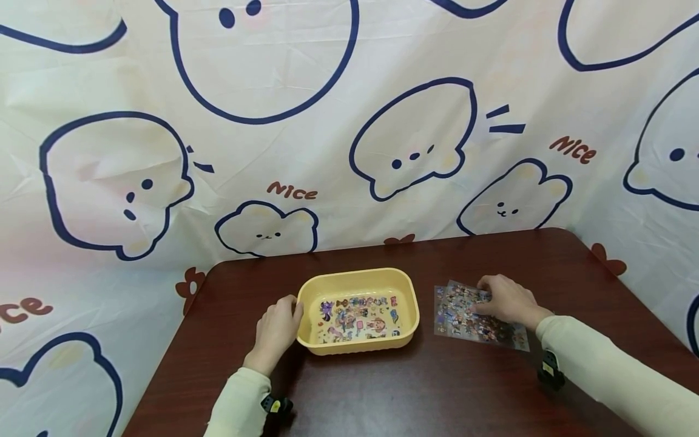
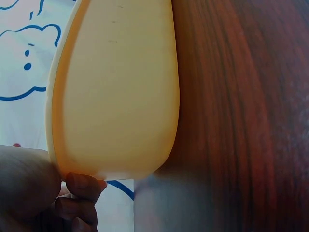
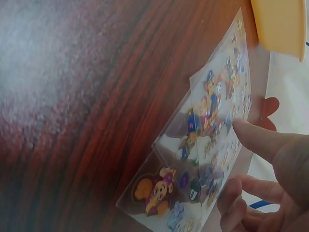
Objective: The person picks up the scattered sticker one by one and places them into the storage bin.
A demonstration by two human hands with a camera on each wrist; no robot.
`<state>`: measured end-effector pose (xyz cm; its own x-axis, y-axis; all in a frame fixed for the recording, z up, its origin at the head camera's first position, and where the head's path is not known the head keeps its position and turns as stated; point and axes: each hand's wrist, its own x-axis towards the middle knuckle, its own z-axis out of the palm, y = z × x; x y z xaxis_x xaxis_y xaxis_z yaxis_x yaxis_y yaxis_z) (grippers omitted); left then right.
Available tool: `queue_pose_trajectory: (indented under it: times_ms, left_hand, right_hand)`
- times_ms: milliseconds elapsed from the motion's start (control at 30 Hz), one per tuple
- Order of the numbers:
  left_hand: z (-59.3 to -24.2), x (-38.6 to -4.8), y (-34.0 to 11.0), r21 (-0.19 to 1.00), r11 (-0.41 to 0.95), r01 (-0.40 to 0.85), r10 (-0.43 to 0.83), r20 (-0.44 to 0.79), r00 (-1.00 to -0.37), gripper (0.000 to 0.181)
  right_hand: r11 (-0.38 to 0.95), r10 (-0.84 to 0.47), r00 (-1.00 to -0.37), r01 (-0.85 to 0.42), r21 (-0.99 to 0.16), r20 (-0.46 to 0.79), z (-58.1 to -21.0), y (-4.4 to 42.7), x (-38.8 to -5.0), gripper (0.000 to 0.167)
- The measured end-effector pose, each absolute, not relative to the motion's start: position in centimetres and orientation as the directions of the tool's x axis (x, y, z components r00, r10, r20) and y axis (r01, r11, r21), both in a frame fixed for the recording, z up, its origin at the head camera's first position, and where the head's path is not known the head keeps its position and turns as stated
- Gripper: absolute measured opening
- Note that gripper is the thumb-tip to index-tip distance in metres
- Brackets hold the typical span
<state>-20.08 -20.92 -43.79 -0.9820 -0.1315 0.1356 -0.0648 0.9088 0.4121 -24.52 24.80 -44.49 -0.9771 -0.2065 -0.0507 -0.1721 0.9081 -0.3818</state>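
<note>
In the head view, a shallow yellow plastic basin [image 1: 357,348] stands on the table, a sheet of cartoon stickers [image 1: 355,320] lying on its bottom. My left hand [image 1: 275,328] holds the basin's left end; in the left wrist view, the thumb [image 2: 29,174] is at the rim and curled fingers [image 2: 79,200] lie below it. To the basin's right are overlapping clear sticker sheets [image 1: 455,312]. Over them, my right hand [image 1: 508,298] grips with the thumb [image 3: 256,137] on the printed face and bent fingers [image 3: 231,193] at the edge. Fingertip contact is partly hidden.
The dark brown wooden table [image 1: 393,394] carries everything. Behind it hangs a white cloth [image 1: 306,152] printed with blue-outlined cartoon animals, which also runs along both sides. Black bands with small devices [image 1: 550,369] sit on both sleeved wrists.
</note>
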Motion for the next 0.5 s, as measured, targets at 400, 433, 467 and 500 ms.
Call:
queue_pose_trajectory:
  times_ms: [400, 433, 467, 500]
  left_hand:
    - [-43.84, -20.06, -20.94, 0.411, 0.909, -0.07, -0.136, 0.133, -0.982, 0.031]
    - [-43.83, -20.05, -20.94, 0.411, 0.909, -0.07, -0.136, 0.133, -0.982, 0.031]
    - [-43.82, -20.05, -20.94, 0.412, 0.909, -0.07, -0.136, 0.133, -0.982, 0.031]
    - [-43.81, -20.04, -20.94, 0.411, 0.909, -0.07, -0.136, 0.132, -0.982, 0.031]
  right_hand:
    - [0.919, -0.199, -0.975, -0.152, -0.364, -0.097, -44.3, 25.18, -24.96, 0.062]
    - [0.92, -0.196, -0.975, -0.146, -0.364, -0.104, -44.33, 25.17, -25.04, 0.063]
    - [0.92, -0.194, -0.975, -0.142, -0.364, -0.111, -44.36, 25.15, -25.11, 0.063]
    - [0.921, -0.191, -0.975, -0.136, -0.365, -0.117, -44.39, 25.13, -25.18, 0.062]
